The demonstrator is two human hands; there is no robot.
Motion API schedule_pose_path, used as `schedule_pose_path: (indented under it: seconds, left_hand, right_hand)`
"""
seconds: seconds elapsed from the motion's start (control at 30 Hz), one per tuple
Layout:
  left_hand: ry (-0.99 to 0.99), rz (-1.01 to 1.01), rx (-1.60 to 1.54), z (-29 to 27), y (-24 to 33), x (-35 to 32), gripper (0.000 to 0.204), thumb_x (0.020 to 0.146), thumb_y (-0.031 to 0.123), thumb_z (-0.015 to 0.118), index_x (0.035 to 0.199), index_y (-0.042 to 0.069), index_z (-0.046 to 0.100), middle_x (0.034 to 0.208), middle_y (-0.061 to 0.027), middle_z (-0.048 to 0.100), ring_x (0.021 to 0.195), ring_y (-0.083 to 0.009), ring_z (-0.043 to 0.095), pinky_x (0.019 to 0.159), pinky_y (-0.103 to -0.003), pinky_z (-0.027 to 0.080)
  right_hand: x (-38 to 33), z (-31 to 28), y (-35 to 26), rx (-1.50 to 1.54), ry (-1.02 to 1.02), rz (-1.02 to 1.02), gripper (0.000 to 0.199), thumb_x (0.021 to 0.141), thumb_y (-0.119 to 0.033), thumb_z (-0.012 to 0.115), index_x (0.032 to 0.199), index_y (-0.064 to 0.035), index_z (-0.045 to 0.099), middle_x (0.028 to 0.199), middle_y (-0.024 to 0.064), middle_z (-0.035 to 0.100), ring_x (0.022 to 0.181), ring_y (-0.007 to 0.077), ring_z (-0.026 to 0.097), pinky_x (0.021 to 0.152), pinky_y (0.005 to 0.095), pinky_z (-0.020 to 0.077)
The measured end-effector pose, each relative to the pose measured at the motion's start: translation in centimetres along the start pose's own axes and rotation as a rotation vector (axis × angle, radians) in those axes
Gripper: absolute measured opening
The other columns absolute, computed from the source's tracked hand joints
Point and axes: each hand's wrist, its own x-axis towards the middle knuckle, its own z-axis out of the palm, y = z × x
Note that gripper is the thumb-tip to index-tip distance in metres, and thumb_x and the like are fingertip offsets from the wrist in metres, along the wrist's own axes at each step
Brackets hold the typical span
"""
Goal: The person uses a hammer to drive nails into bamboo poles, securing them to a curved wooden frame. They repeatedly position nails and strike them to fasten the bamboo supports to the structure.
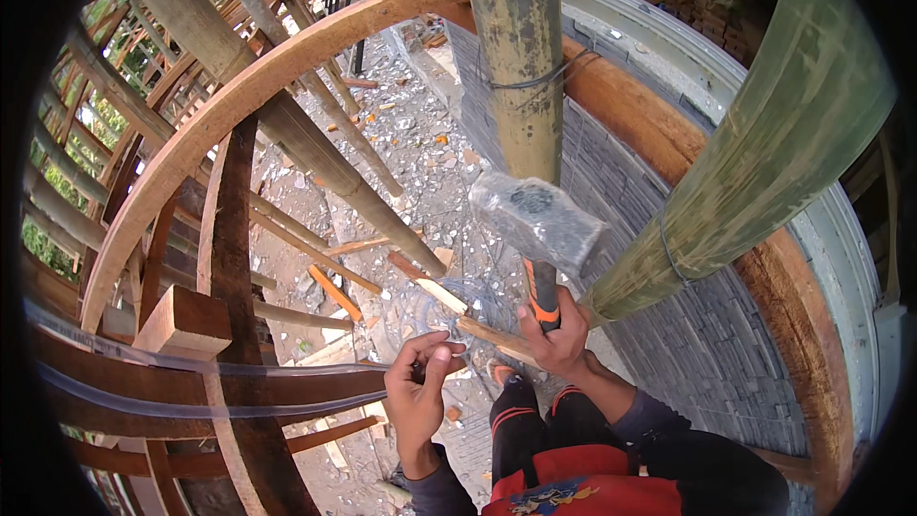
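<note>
My right hand (558,336) is wrapped round the black and orange handle of a hammer (540,220). Its heavy, scuffed grey head points up, in front of the lower end of a bamboo pole. To the left, my left hand (418,392) is raised with its fingers curled in and the thumb close to them. What lies between those fingers, if anything, is too small to make out. A clear plastic tube (315,365) runs in from the left and reaches this hand; whether it is gripped cannot be seen.
A curved wooden beam (287,62) arches across from the left. Bamboo poles, one upright (516,29) and one green and slanting (764,134), are tied with wire. Dark timbers (229,220) stand at left, a grey stone-clad wall (707,354) at right. Wood scraps and rubble litter the ground.
</note>
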Motion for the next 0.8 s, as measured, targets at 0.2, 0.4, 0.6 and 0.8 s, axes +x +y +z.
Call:
schedule_pose_path:
  seconds: [0.2,0.4,0.6,0.8]
  left_hand:
    - [-0.116,0.154,0.022,3.4,2.8,2.6,0.023,0.086,0.009,0.058,0.106,-0.003,0.057,0.089,-0.0110,0.065,0.081,-0.0125,0.060,0.072,-0.025,0.046]
    - [-0.377,0.575,0.049,8.1,6.7,4.2,0.031,0.077,0.003,0.057,0.107,-0.002,0.056,0.095,-0.0157,0.062,0.087,-0.0268,0.062,0.076,-0.033,0.047]
    - [-0.261,0.728,0.014,8.7,7.5,5.0,0.031,0.075,-0.003,0.053,0.106,-0.003,0.055,0.099,-0.0139,0.061,0.095,-0.0218,0.060,0.077,-0.029,0.046]
    - [0.081,0.410,-0.149,7.0,4.0,5.6,0.021,0.082,0.004,0.054,0.102,-0.003,0.057,0.094,-0.0133,0.063,0.087,-0.0192,0.061,0.077,-0.032,0.047]
  right_hand:
    - [7.1,-1.0,-2.9,0.084,0.175,-0.319,0.013,0.083,-0.004,0.052,0.091,0.0022,0.044,0.062,0.0056,0.052,0.049,0.0091,0.051,0.046,0.0235,0.0416]
    - [8.5,-3.7,-6.7,-0.013,0.209,-0.352,0.022,0.086,-0.001,0.051,0.105,0.0043,0.040,0.066,0.0073,0.052,0.048,0.0091,0.049,0.047,0.0210,0.0415]
    - [9.6,-4.2,-8.8,0.143,0.199,-0.552,0.025,0.085,0.002,0.047,0.108,0.0006,0.037,0.064,0.0091,0.052,0.050,0.0101,0.048,0.046,0.0248,0.0421]
    - [10.8,-0.2,-4.6,-0.039,0.159,-0.135,0.015,0.081,-0.001,0.050,0.096,0.0030,0.050,0.069,0.0116,0.056,0.057,0.0154,0.054,0.053,0.0286,0.0434]
